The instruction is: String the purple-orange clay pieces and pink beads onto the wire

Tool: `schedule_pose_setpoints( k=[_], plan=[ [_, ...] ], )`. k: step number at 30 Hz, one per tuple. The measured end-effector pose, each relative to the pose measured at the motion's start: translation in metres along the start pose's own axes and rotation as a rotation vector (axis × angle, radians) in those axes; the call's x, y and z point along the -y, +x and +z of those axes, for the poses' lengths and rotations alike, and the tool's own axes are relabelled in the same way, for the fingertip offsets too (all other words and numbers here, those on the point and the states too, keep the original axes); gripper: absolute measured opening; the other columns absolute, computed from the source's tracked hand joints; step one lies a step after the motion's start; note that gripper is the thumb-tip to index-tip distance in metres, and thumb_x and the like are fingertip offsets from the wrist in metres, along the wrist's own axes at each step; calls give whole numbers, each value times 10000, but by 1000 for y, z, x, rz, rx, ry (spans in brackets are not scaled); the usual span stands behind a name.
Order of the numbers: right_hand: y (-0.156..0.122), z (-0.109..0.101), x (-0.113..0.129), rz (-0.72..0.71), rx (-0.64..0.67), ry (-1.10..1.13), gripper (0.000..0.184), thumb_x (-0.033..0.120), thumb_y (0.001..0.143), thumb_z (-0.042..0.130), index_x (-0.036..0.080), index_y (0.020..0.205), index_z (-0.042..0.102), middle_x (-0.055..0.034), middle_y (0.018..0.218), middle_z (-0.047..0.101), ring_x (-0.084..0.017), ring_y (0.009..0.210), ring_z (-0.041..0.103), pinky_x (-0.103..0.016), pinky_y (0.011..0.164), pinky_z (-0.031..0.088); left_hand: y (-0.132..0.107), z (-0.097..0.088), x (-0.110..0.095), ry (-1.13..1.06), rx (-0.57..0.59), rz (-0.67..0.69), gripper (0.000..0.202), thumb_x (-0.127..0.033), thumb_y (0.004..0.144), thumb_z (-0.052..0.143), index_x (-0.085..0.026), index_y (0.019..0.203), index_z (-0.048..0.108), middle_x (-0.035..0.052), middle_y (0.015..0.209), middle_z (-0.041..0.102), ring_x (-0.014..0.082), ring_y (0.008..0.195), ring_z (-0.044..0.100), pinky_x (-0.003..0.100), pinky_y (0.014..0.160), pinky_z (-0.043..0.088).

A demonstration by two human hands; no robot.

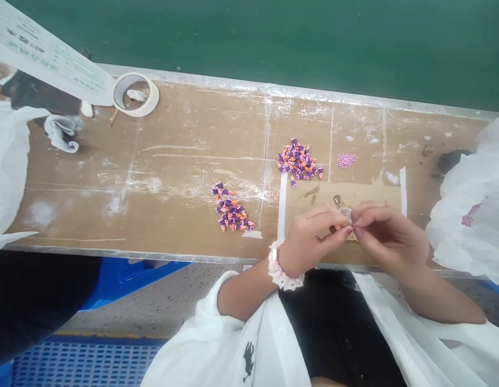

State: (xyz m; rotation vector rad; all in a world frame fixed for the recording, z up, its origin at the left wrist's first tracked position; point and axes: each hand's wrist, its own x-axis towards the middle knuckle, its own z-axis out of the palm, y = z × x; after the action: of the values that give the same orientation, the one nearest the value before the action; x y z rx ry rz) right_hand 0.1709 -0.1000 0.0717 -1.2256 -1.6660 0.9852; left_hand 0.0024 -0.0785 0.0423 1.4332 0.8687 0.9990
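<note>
My left hand [313,236], with a lacy scrunchie [278,269] round its wrist, is closed in a pinch. A bit of a small orange piece [337,227] shows between its fingers. Fingertip to fingertip with it, my right hand [392,236] also pinches; what it grips is too small to make out. A thin, pale loop [346,212] shows just behind the meeting fingertips. Beneath both hands lies a tan sheet [303,207] taped to the table. Beyond it are a pile of small purple-and-orange figures [296,158] and a little heap of pink beads [347,160].
A second group of purple-and-orange figures [232,209] lies to the left. Farther left are a masking tape roll [151,102] and a white printed paper [59,59]. White plastic bags [467,209] stand at the right end, and another white bag [9,172] at the left.
</note>
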Motion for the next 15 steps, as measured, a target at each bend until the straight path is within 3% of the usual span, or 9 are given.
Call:
schedule_pose_setpoints(
  k=[4, 7, 12, 15],
  plan=[
    [-2, -6, -3, 88, -38, 33, 202, 74, 823, 607, 255, 909, 582, -12, 804, 625, -147, 757, 634, -260, 611, 531, 1, -2, 1, -25, 30, -56, 134, -277, 856, 631, -207, 783, 720, 60, 833, 697, 160, 782, 642, 285, 763, 517],
    [-1, -18, -9, 87, -34, -132, 173, 112, 827, 614, 259, 908, 572, -7, 828, 646, -142, 713, 629, -254, 581, 506, 2, -4, 4, -82, 11, -114, 123, -279, 844, 654, -212, 789, 741, 52, 837, 696, 154, 789, 637, 280, 780, 516],
    [1, -36, -24, -60, 299, -605, 137, 139, 875, 526, 248, 958, 532, -15, 840, 640, -136, 648, 577, -265, 568, 449, 4, -7, 13, -185, -108, -209, 61, -261, 776, 734, -211, 769, 767, 41, 834, 642, 121, 754, 597, 240, 708, 508],
    [2, -36, -31, -163, 391, -753, 144, 119, 900, 470, 223, 996, 497, -37, 852, 620, -144, 677, 571, -258, 569, 426, 5, -7, 16, -292, -119, -310, 135, -315, 768, 742, -183, 791, 758, 12, 742, 616, 74, 586, 550, 237, 638, 509]
  ],
)
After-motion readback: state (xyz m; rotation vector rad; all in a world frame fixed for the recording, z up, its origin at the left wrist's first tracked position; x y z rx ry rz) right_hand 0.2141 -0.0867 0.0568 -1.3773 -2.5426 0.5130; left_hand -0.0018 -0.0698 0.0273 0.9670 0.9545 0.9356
